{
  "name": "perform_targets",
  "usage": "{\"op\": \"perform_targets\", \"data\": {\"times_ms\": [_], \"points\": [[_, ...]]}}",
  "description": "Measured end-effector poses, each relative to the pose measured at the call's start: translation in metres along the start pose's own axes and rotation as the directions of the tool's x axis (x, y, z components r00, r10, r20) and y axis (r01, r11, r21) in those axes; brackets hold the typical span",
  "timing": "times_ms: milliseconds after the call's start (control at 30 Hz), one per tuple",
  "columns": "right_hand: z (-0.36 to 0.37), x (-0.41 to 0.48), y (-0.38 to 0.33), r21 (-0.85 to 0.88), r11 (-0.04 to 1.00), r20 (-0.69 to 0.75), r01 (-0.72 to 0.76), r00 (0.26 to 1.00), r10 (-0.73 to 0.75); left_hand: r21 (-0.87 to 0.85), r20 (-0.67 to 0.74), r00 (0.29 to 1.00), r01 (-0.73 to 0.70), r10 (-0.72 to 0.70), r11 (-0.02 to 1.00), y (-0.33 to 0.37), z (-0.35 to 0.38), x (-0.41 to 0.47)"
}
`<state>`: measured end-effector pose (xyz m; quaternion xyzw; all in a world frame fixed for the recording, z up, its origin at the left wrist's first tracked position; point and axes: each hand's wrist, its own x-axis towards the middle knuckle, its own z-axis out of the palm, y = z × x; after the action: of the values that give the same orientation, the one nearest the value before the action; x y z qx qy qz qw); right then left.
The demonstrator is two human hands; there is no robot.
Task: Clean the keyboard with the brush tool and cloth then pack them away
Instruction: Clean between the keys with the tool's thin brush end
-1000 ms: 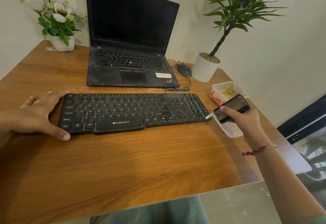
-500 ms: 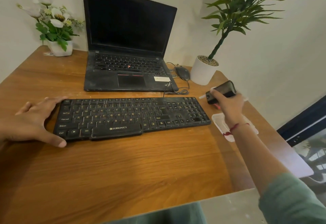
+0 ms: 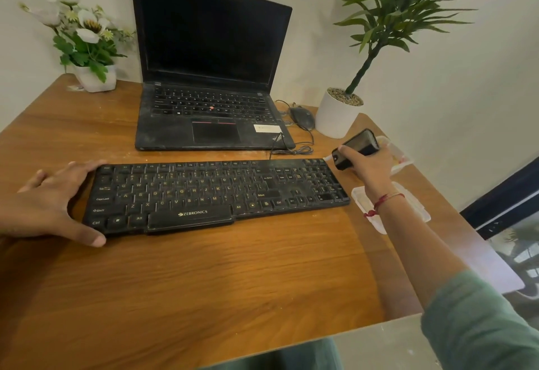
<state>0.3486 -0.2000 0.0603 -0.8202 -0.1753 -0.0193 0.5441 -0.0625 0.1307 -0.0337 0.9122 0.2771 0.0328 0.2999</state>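
You've got a wood-grain tabletop [image 3: 233, 282], smooth with a low sheen. The keyboard [image 3: 204, 191] is black matt plastic, dusty. The laptop [image 3: 175, 133] deck is matt black, smudged grey. The brush tool [image 3: 360, 145] is black plastic with a glossy face. The tray [image 3: 420, 209] is clear plastic. The pot [image 3: 332, 121] is white and smooth.

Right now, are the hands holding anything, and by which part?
The right hand grips the black brush tool around the middle of its body. The left hand holds nothing; it rests open against the keyboard's left end.
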Motion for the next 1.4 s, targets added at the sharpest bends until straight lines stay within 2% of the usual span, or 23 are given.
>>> {"op": "perform_targets", "data": {"times_ms": [300,900,967,1067,1167,1267,1400], "points": [[-0.035,-0.016,0.005,-0.064,0.995,0.117,0.079,0.991,-0.071,-0.021,-0.018,1.0,-0.001,0.001,1.0,-0.003,0.004,0.001],[-0.079,-0.034,0.013,-0.198,0.976,0.141,-0.091,0.983,0.12,0.004,0.014,0.996,0.086,-0.086,0.996,0.023,0.0,-0.01],[-0.08,-0.038,0.008,-0.122,0.987,0.15,-0.106,0.981,0.124,0.011,0.023,0.995,0.099,-0.099,0.995,0.028,-0.001,-0.013],[-0.065,-0.056,-0.017,0.114,0.992,0.176,-0.057,0.984,0.036,0.036,0.09,0.988,0.124,-0.127,0.992,0.037,-0.005,-0.02],[-0.025,-0.094,-0.047,0.286,0.957,0.331,-0.044,0.942,-0.056,0.043,0.128,0.981,0.14,-0.145,0.989,0.045,-0.008,-0.025],[0.031,-0.141,-0.068,0.257,0.966,0.52,-0.015,0.845,-0.126,0.067,0.142,0.978,0.142,-0.151,0.988,0.051,-0.01,-0.03],[0.096,-0.194,-0.084,0.325,0.945,0.639,0.028,0.73,-0.241,0.068,0.2,0.965,0.159,-0.17,0.985,0.06,-0.015,-0.034]]}}
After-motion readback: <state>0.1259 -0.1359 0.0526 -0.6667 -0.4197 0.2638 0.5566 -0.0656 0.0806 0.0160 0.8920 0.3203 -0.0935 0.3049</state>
